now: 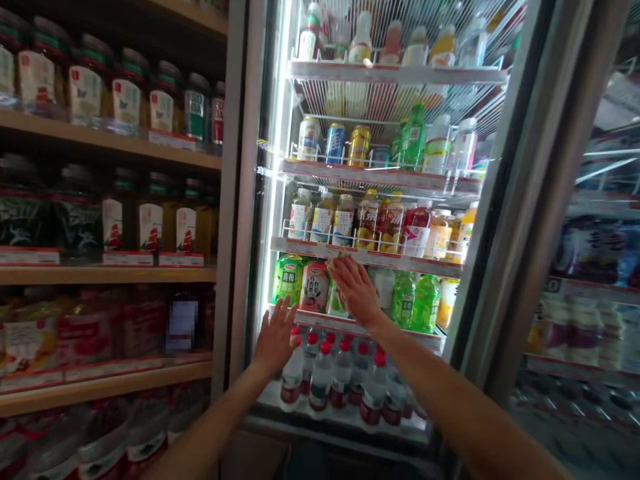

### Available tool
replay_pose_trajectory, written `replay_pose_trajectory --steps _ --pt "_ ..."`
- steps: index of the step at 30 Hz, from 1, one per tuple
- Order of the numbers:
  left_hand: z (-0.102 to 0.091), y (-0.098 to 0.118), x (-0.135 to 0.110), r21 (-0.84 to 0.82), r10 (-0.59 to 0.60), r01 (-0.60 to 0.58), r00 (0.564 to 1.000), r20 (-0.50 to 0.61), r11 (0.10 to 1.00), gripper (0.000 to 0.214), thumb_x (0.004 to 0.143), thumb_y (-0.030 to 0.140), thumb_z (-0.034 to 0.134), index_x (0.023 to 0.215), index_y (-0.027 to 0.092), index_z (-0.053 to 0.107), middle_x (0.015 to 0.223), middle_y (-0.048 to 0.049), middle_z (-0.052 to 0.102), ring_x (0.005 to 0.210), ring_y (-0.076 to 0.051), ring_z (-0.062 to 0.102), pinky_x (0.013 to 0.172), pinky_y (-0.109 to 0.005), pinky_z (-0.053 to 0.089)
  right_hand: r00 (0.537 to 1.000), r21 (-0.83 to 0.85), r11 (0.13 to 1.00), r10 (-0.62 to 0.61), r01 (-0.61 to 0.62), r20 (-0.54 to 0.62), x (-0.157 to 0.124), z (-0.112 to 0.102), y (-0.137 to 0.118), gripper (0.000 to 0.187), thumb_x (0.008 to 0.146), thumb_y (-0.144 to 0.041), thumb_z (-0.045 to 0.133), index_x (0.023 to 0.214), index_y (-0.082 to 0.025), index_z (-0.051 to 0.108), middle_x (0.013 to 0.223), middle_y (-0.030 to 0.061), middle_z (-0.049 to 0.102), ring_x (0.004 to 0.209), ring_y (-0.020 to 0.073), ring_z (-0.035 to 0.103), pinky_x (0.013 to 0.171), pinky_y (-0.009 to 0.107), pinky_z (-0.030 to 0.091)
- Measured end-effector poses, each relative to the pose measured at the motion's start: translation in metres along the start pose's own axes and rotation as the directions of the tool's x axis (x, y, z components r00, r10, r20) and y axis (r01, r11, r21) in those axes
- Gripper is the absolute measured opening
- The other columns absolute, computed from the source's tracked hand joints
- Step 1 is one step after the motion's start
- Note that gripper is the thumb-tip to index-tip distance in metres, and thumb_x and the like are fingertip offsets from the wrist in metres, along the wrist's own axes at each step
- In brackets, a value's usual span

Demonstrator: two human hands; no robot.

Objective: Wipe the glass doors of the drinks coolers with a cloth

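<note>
My left hand [276, 337] is raised in front of the lit drinks cooler, fingers stretched and spread, with nothing held. Near it are a green drink bottle [287, 280] and red-capped bottles [321, 380] below. Higher and further right, my right hand [354, 288] reaches toward the shelf, its fingers extended and close together. It covers part of a row of drinks, beside a red-labelled bottle [315, 287]. A tan patch shows along its fingers; I cannot tell whether it is a thin cloth or a reflection. Whether either palm touches glass is unclear.
Wooden shelves [110, 275] with bottled drinks stand at left. The cooler's metal frame [537, 200] runs down the right side, with another drinks section beyond. Several wire shelves with white front edges [395, 72] hold cans and bottles inside the cooler.
</note>
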State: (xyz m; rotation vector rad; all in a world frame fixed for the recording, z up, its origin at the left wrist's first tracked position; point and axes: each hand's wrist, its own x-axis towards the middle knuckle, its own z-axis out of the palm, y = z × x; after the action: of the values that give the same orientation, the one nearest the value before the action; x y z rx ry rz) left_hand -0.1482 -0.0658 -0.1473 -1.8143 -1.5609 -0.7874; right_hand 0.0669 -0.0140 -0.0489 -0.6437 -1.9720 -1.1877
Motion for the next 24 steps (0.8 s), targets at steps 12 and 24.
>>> replay_pose_trajectory --steps 12,24 --pt "-0.005 -0.029 0.005 -0.008 -0.175 0.176 0.984 0.014 0.984 0.063 0.078 0.021 0.053 0.137 0.012 0.034 0.149 -0.0165 0.024 0.137 -0.03 0.024 0.106 -0.052 0.031 0.993 0.066 0.992 -0.113 0.109 0.045 0.014 0.012 -0.013 0.045 0.088 -0.019 0.046 0.132 -0.02 0.046 0.142 0.0067 0.042 0.138 0.0235 0.024 0.112 0.046 0.024" --pt "0.002 -0.055 -0.013 0.034 -0.251 0.25 0.966 0.059 0.968 0.065 0.074 0.018 0.053 0.136 0.012 0.033 0.147 -0.0181 0.027 0.136 -0.03 0.027 0.105 -0.05 0.032 0.982 0.168 0.97 -0.185 0.178 0.031 0.056 0.03 -0.039 0.041 0.088 -0.017 0.046 0.129 -0.02 0.049 0.141 0.0072 0.044 0.137 0.0235 0.025 0.111 0.047 0.024"
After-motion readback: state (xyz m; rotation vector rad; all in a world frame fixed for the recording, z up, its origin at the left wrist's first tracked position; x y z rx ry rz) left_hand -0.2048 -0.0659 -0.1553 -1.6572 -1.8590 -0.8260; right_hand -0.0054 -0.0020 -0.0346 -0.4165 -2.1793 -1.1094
